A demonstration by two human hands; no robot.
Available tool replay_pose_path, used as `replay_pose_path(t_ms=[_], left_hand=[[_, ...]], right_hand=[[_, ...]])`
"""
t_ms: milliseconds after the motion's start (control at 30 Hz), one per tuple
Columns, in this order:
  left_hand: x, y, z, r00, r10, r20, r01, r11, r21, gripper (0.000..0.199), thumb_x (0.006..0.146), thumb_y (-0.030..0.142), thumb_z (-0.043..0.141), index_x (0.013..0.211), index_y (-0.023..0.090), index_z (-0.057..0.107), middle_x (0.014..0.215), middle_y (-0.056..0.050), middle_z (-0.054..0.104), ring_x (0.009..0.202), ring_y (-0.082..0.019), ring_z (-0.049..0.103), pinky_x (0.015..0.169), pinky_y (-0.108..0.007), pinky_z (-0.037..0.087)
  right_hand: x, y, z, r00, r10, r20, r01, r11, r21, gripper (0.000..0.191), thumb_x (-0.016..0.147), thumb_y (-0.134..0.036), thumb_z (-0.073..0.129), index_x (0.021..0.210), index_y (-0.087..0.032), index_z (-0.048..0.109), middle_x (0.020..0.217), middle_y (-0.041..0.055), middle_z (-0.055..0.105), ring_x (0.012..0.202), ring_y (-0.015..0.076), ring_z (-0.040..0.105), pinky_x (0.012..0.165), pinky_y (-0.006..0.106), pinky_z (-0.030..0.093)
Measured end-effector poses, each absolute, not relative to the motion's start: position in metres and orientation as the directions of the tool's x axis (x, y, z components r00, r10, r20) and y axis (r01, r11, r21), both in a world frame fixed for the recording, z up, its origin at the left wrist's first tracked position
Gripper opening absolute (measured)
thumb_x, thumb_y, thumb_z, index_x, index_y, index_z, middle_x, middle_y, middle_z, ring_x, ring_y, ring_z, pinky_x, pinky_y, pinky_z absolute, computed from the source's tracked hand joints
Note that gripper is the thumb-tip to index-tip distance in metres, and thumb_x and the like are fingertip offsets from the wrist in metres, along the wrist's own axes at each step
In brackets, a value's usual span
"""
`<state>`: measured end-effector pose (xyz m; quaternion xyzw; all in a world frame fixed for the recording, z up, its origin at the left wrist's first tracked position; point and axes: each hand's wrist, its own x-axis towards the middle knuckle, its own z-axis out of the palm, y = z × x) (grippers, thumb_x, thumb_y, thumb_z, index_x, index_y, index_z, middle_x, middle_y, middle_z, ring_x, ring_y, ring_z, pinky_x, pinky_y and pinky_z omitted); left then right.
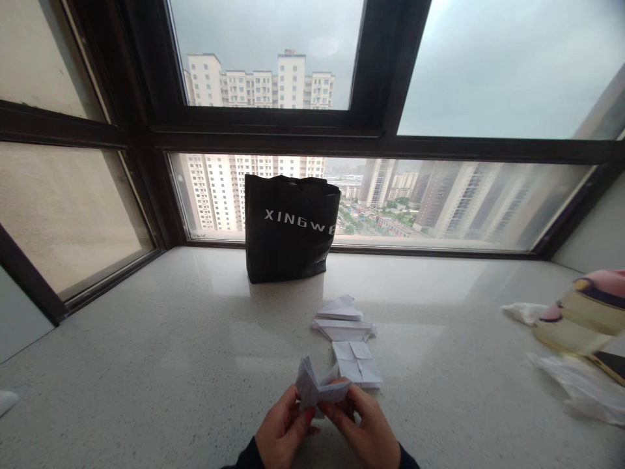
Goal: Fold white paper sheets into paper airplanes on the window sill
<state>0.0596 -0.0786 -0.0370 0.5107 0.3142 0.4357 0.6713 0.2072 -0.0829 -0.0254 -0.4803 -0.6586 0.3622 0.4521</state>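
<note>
Near the front edge of the view, a folded white paper (308, 389) is held between both hands, its flaps standing up and spreading apart. My left hand (282, 423) pinches its left side, thumb in front. On its right side, my right hand (365, 422) grips a flap between thumb and fingers. Just beyond the hands lies a square folded paper (359, 362) with creased flaps meeting at its middle. Behind that rest more folded white papers, a boat-like one (344, 329) and a pointed one (342, 309).
A black bag (293, 228) with white lettering stands upright by the window. To the right are a pink-and-yellow bottle (581, 312), crumpled white plastic (583, 387) and a dark flat object (611, 366). Window frames (273, 140) bound the speckled white sill (170, 365).
</note>
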Motion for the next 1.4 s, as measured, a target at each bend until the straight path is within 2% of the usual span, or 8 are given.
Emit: replay_pose_path(t_ms=[167, 300, 367, 500, 667, 867, 1133, 1400], left_hand=[[0.057, -0.077, -0.030, 0.420, 0.904, 0.081, -0.243, 0.027, 0.970, 0.038, 0.072, 0.042, 0.052, 0.101, 0.018, 0.051, 0.094, -0.006, 0.060, 0.084, -0.021, 0.055, 0.069, -0.029, 0.045], [0.053, -0.075, -0.022, 0.456, 0.878, 0.147, -0.135, -0.095, 0.986, 0.028, 0.075, 0.035, 0.050, 0.096, 0.018, 0.057, 0.093, -0.005, 0.062, 0.088, -0.022, 0.055, 0.079, -0.032, 0.042], [0.052, -0.074, -0.020, 0.428, 0.887, 0.174, -0.032, -0.177, 0.984, 0.025, 0.075, 0.030, 0.051, 0.096, 0.019, 0.058, 0.098, -0.005, 0.061, 0.094, -0.023, 0.053, 0.083, -0.032, 0.040], [0.050, -0.073, -0.023, 0.342, 0.898, 0.278, 0.085, -0.324, 0.942, 0.035, 0.069, 0.017, 0.055, 0.104, 0.022, 0.051, 0.107, -0.004, 0.057, 0.099, -0.019, 0.051, 0.086, -0.027, 0.039], [0.049, -0.072, -0.031, 0.350, 0.880, 0.321, 0.139, -0.388, 0.911, 0.044, 0.066, 0.006, 0.051, 0.106, 0.023, 0.047, 0.105, -0.003, 0.057, 0.096, -0.017, 0.053, 0.085, -0.026, 0.040], [0.049, -0.074, -0.031, 0.326, 0.833, 0.448, 0.038, -0.485, 0.874, 0.047, 0.069, 0.012, 0.050, 0.114, 0.023, 0.040, 0.123, -0.006, 0.041, 0.110, -0.021, 0.039, 0.088, -0.030, 0.038], [0.047, -0.071, -0.027, 0.367, 0.872, 0.324, 0.079, -0.377, 0.923, 0.011, 0.075, 0.017, 0.047, 0.084, 0.020, 0.052, 0.087, -0.003, 0.061, 0.082, -0.014, 0.058, 0.069, -0.021, 0.049], [0.048, -0.074, -0.030, 0.384, 0.824, 0.418, 0.177, -0.510, 0.842, 0.011, 0.077, 0.014, 0.044, 0.083, 0.020, 0.050, 0.084, -0.003, 0.061, 0.080, -0.014, 0.058, 0.073, -0.021, 0.045]], right_hand=[[0.206, -0.081, -0.032, -0.056, 0.962, 0.267, 0.120, 0.272, -0.955, 0.039, 0.072, -0.033, 0.054, 0.105, -0.022, 0.035, 0.069, -0.0009, 0.052, 0.056, 0.0126, 0.049, 0.049, 0.022, 0.038], [0.210, -0.081, -0.025, -0.133, 0.947, 0.293, 0.314, 0.321, -0.893, 0.013, 0.073, -0.031, 0.053, 0.076, -0.019, 0.052, 0.066, -0.0004, 0.049, 0.052, 0.0111, 0.045, 0.048, 0.021, 0.037], [0.210, -0.083, -0.018, -0.146, 0.927, 0.345, 0.389, 0.375, -0.841, 0.013, 0.074, -0.029, 0.051, 0.067, -0.018, 0.054, 0.068, 0.0012, 0.050, 0.053, 0.0114, 0.046, 0.048, 0.021, 0.037], [0.210, -0.086, -0.013, -0.188, 0.907, 0.377, 0.440, 0.421, -0.793, 0.011, 0.076, -0.024, 0.048, 0.071, -0.018, 0.055, 0.070, 0.0032, 0.058, 0.059, 0.0132, 0.052, 0.050, 0.020, 0.039], [0.211, -0.082, -0.020, -0.221, 0.938, 0.268, 0.599, 0.347, -0.721, 0.012, 0.074, -0.024, 0.050, 0.067, -0.017, 0.056, 0.063, 0.0025, 0.062, 0.056, 0.0144, 0.054, 0.049, 0.021, 0.038], [0.212, -0.078, -0.023, -0.188, 0.956, 0.225, 0.672, 0.292, -0.680, 0.013, 0.073, -0.025, 0.050, 0.065, -0.016, 0.057, 0.064, 0.0035, 0.063, 0.060, 0.0163, 0.056, 0.054, 0.023, 0.039], [0.211, -0.080, -0.027, -0.221, 0.954, 0.200, 0.751, 0.298, -0.590, 0.010, 0.072, -0.021, 0.051, 0.066, -0.015, 0.056, 0.063, 0.0036, 0.059, 0.058, 0.0158, 0.053, 0.052, 0.023, 0.038], [0.212, -0.079, -0.026, -0.300, 0.913, 0.275, 0.677, 0.408, -0.612, 0.009, 0.073, -0.020, 0.051, 0.067, -0.016, 0.056, 0.066, 0.0035, 0.060, 0.064, 0.0165, 0.054, 0.057, 0.024, 0.039]])
